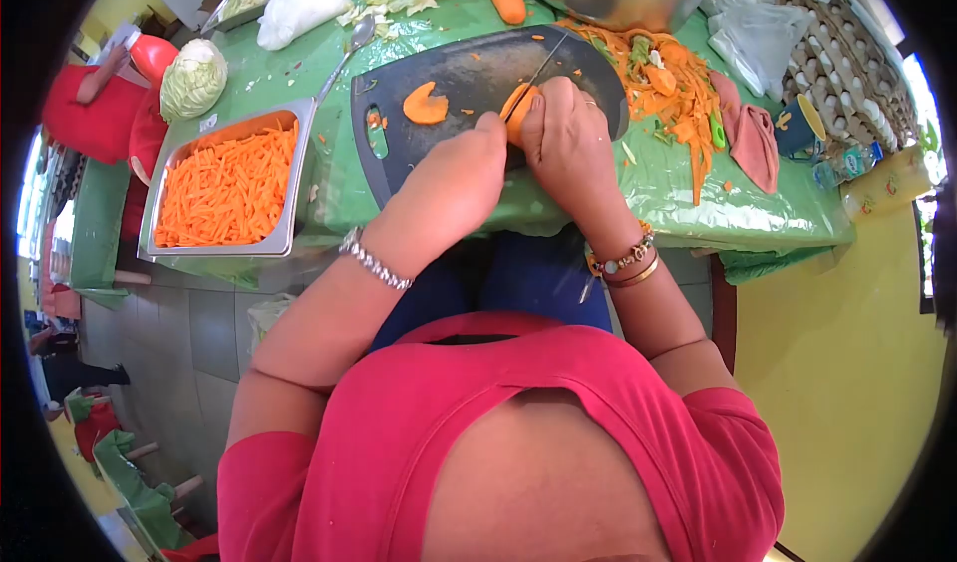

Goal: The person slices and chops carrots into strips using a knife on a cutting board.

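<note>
A cutting board (464, 76) lay mid-table (299, 71), a cut carrot slice (427, 107) on its left part and a carrot piece (514, 132) farther right, between the left hand (461, 175) and the right hand (573, 143), a knife (546, 61) across it. Left of the board stood a tray (219, 250) with carrot shreds (224, 188) in it, a cabbage (193, 81) beyond its far left end. A bowl (638, 2) stood behind the board. Right of the board lay peelings (681, 82), then a cloth (755, 148), then a mug (797, 127), with egg trays (857, 64) behind the mug.
</note>
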Demonstrator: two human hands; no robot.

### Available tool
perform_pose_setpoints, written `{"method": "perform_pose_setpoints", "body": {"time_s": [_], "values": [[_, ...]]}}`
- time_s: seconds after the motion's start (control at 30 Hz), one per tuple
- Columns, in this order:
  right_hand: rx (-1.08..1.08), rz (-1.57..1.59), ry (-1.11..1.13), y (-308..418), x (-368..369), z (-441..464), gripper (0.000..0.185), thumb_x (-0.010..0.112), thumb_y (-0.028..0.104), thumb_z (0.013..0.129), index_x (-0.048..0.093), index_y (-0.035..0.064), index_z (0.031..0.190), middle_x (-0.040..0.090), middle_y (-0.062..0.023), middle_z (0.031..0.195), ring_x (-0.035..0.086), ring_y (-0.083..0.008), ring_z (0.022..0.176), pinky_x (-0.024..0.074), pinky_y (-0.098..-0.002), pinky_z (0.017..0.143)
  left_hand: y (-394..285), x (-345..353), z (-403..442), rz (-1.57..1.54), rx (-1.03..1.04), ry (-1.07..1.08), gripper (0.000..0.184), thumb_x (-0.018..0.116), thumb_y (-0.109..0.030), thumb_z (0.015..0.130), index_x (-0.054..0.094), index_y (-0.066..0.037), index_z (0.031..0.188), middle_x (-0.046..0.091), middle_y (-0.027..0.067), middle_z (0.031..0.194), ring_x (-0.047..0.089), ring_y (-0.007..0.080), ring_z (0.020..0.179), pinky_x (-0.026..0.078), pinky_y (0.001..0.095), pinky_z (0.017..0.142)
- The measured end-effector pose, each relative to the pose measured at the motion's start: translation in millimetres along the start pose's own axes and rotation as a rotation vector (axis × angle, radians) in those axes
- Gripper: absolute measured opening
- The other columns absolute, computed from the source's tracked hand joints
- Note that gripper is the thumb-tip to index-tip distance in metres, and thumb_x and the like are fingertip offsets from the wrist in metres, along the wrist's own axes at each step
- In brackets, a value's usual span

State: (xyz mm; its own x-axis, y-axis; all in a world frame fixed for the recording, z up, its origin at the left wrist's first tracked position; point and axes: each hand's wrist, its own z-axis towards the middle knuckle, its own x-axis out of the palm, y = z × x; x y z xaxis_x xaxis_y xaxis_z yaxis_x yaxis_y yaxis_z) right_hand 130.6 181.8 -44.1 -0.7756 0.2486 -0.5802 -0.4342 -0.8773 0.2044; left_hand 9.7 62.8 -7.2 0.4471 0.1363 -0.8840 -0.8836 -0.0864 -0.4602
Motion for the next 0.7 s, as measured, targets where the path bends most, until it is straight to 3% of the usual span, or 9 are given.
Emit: {"method": "perform_pose_setpoints", "body": {"time_s": [0.13,0.27,0.53,0.7], "values": [[-0.037,-0.009,0.0,-2.2,-0.4,1.0,0.016,0.058,0.015,0.093,0.049,0.005,0.084,0.057,-0.0134,0.071,0.06,-0.0321,0.065,0.0506,-0.0418,0.059,-0.7,2.3,-30.2,0.079,-0.048,0.027,0.016,0.05,-0.009,0.097,0.044,0.006,0.098,0.063,0.0306,0.075,0.065,0.0463,0.068,0.051,0.054,0.061],[-0.081,-0.066,-0.031,1.2,-0.9,-0.8,0.017,0.058,0.014,0.093,0.048,0.0044,0.084,0.057,-0.0136,0.071,0.06,-0.0329,0.065,0.0508,-0.0424,0.06,-4.1,-5.4,6.5,-0.004,-0.038,0.058,0.014,0.045,-0.008,0.098,0.044,0.007,0.097,0.064,0.0274,0.071,0.067,0.0392,0.058,0.052,0.0497,0.053],[0.008,0.051,-0.042,-1.3,2.4,-1.0,0.016,0.058,0.011,0.093,0.048,0.0038,0.083,0.057,-0.0158,0.069,0.06,-0.0347,0.063,0.0499,-0.0442,0.059,-1.8,-9.7,-22.2,-0.015,-0.06,0.082,0.015,0.045,-0.009,0.1,0.042,0.005,0.096,0.064,0.0267,0.071,0.065,0.0368,0.051,0.049,0.0464,0.045],[0.021,0.056,-0.018,-0.4,-1.5,-0.7,0.01,0.052,0.01,0.098,0.051,0.0016,0.093,0.059,-0.0194,0.077,0.06,-0.0397,0.072,0.0499,-0.0492,0.066,-16.2,-27.3,16.3,-0.132,-0.197,0.269,0.016,0.043,-0.01,0.101,0.04,0.004,0.094,0.058,0.0174,0.059,0.059,0.0275,0.041,0.046,0.0407,0.037]]}}
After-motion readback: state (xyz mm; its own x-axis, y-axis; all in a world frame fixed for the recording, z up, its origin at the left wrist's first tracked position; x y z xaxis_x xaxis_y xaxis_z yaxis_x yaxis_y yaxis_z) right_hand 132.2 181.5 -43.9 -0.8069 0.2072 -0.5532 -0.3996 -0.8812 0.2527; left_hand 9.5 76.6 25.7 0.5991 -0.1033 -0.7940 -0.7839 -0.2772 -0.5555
